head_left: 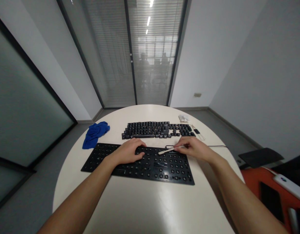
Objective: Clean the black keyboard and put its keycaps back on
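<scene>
A black keyboard base [140,164] with its keycaps off lies tilted across the near part of the table. My left hand [129,151] rests on its upper middle, thumb apart from the bent fingers, with nothing held. Over the base's upper right edge, my right hand [189,146] pinches a slim white stick [166,151]. The stick points left, its tip at the key switches; whether it touches them I cannot tell. Just beyond both hands, loose black keycaps [147,129] lie laid out in keyboard order.
A crumpled blue cloth [95,133] lies at the table's left. On the far right are a clear plastic bag [183,118], thin sticks [200,136] and a small black object [196,131]. A cable [217,146] runs off the right edge. An orange chair [252,185] holds a phone [271,200].
</scene>
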Demonstrator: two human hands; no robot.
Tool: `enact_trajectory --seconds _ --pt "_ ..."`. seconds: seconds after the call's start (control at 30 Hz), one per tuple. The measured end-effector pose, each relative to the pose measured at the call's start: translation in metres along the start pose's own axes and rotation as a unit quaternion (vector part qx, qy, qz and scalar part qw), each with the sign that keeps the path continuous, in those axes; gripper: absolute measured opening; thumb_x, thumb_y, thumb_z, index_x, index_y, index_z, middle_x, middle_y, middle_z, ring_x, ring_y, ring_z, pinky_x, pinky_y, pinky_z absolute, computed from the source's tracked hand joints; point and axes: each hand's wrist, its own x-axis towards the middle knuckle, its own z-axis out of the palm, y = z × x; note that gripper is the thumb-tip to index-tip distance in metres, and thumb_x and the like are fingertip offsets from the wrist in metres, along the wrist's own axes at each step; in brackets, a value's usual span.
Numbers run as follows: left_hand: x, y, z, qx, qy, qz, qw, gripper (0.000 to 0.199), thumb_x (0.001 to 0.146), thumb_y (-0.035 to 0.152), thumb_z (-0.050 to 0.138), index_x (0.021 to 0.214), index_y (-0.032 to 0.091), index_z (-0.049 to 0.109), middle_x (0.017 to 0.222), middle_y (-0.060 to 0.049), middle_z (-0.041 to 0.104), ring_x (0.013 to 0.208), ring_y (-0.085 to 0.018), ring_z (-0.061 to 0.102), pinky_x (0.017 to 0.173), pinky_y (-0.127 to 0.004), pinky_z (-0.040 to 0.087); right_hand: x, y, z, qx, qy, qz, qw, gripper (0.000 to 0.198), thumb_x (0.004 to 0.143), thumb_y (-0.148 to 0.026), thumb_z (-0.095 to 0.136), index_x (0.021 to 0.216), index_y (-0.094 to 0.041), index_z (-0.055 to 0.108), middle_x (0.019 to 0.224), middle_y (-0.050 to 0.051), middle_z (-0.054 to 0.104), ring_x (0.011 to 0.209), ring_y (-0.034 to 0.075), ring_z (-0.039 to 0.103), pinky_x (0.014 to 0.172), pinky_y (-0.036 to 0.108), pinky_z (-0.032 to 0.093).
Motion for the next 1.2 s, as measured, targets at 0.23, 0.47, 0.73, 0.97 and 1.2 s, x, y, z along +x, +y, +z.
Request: enact_trajectory --seconds 0.23,0.47,0.73,0.97,1.2 --pt "0.0 0.0 0.0 -0.002 0.0 -0.002 1.0 0.027 0.087 0.027 0.065 0.113 0.022 0.063 0.114 -0.007 0.066 0.109 -0.026 0.06 0.098 -0.04 0.048 0.0 0.001 0.001 0.008 0.006 -0.006 1.0 0.026 0.092 -0.044 0.065 0.096 -0.023 0.08 0.093 0.007 0.077 0.083 0.021 0.07 0.075 0.032 0.052" --pt "0.0 -0.001 0.001 0.002 -0.001 0.001 1.0 0.027 0.087 0.027 0.064 0.113 0.022 0.063 0.114 -0.007 0.066 0.11 -0.026 0.06 0.098 -0.04 0.048 0.0 -0.001 0.001 0.0 -0.002 -0.008 1.0 0.025 0.092 -0.043 0.065 0.098 -0.023 0.08 0.093 0.007 0.077 0.082 0.02 0.069 0.072 0.031 0.051" --pt "0.0 0.001 -0.001 -0.006 0.003 0.003 1.0 0.026 0.087 0.026 0.064 0.113 0.022 0.063 0.113 -0.006 0.066 0.109 -0.025 0.06 0.098 -0.039 0.048 0.002 -0.002 0.003 -0.002 -0.007 -0.015 1.0 0.027 0.093 -0.044 0.063 0.097 -0.023 0.08 0.093 0.007 0.077 0.084 0.02 0.069 0.076 0.031 0.051" --pt "0.001 0.002 -0.001 -0.008 0.005 0.001 1.0 0.027 0.087 0.027 0.064 0.113 0.024 0.063 0.113 -0.006 0.066 0.109 -0.026 0.06 0.097 -0.04 0.049 0.004 -0.01 0.006 -0.01 -0.006 -0.027 1.0 0.028 0.096 -0.045 0.06 0.101 -0.024 0.079 0.096 0.007 0.076 0.088 0.021 0.069 0.081 0.035 0.052" --pt "0.002 0.002 0.0 -0.007 0.006 -0.001 1.0 0.026 0.086 0.026 0.065 0.112 0.023 0.063 0.114 -0.006 0.066 0.11 -0.026 0.061 0.098 -0.039 0.048 0.005 -0.014 0.008 -0.027 0.003 -0.031 0.999 0.028 0.097 -0.044 0.059 0.103 -0.024 0.079 0.097 0.007 0.075 0.088 0.021 0.069 0.08 0.034 0.051"
